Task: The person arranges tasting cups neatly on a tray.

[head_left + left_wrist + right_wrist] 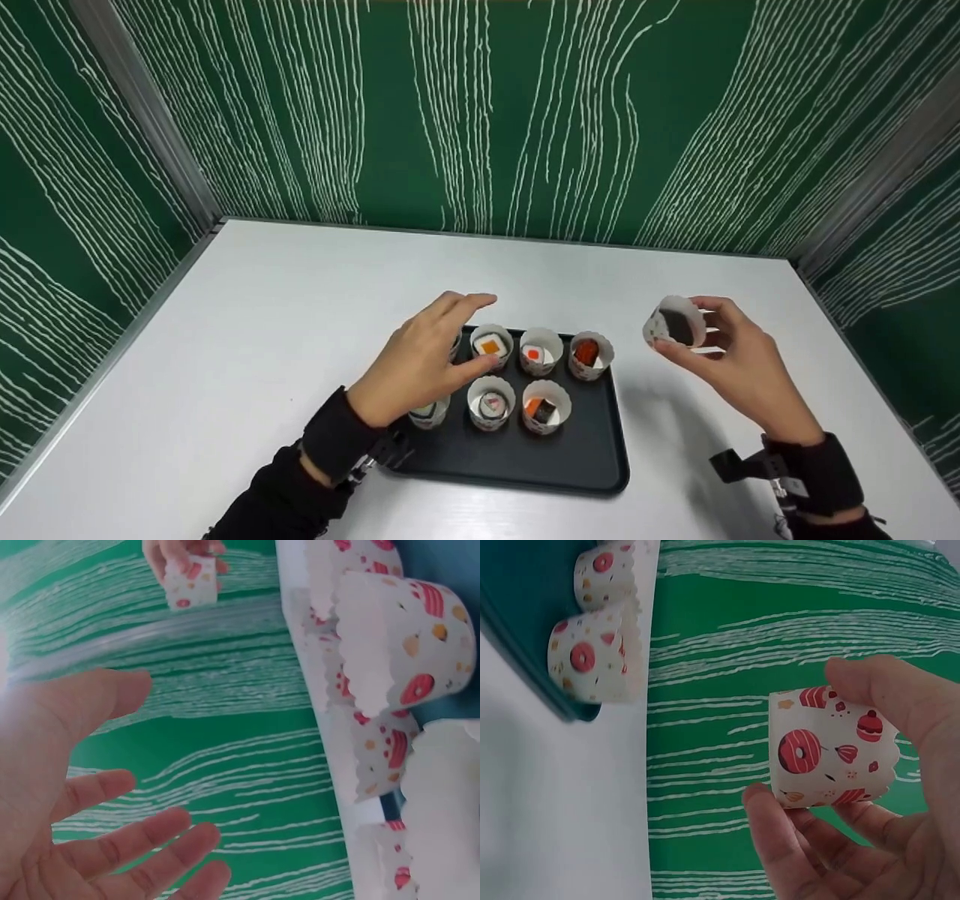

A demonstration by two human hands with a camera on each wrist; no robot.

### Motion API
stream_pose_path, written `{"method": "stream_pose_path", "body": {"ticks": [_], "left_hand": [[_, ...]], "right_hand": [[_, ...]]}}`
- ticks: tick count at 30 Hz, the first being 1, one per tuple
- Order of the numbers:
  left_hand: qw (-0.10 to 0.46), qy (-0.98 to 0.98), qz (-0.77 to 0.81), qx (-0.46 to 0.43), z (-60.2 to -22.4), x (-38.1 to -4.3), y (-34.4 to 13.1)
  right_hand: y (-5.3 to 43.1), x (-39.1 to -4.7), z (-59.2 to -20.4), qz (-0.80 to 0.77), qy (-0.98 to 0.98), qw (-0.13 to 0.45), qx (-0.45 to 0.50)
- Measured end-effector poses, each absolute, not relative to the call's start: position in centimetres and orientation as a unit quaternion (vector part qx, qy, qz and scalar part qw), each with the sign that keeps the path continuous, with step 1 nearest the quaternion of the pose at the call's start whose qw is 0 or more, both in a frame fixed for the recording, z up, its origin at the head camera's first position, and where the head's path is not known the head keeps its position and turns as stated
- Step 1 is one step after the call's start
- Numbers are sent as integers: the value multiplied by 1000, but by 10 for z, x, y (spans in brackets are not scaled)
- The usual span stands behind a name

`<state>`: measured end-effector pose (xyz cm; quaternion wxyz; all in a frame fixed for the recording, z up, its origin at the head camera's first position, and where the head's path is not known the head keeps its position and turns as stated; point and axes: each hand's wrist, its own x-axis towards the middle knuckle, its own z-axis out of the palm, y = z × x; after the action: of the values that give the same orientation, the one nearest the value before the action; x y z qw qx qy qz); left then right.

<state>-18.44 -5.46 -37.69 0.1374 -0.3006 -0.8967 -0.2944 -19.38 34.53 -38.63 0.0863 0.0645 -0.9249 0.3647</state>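
Note:
My right hand [739, 360] holds a paper baking cup [673, 324] above the table, right of the tray, with thumb and fingers round its sides. Something dark fills the inside of this cup, and its outer wall shows printed doughnuts and cakes in the right wrist view. Over the left part of the black tray [510, 465] hovers my left hand [420, 360], fingers spread and holding nothing. Close to its thumb is a cup with a white and orange sushi piece [490, 345]. The left hand partly hides the cups at the tray's left side.
Several more paper cups stand on the tray, among them one with a red-brown piece [587, 352], one with a round roll [493, 405] and one with an orange and black piece [541, 409]. Green panels with white wavy lines [517, 112] border the white table [300, 270].

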Motion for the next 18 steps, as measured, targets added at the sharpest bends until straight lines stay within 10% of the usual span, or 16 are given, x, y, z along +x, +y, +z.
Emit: {"method": "stream_pose_path", "body": {"ticks": [18], "left_hand": [[74, -870, -335, -354, -371, -184, -24]], "right_hand": [[288, -167, -380, 439, -884, 33, 155]]}}
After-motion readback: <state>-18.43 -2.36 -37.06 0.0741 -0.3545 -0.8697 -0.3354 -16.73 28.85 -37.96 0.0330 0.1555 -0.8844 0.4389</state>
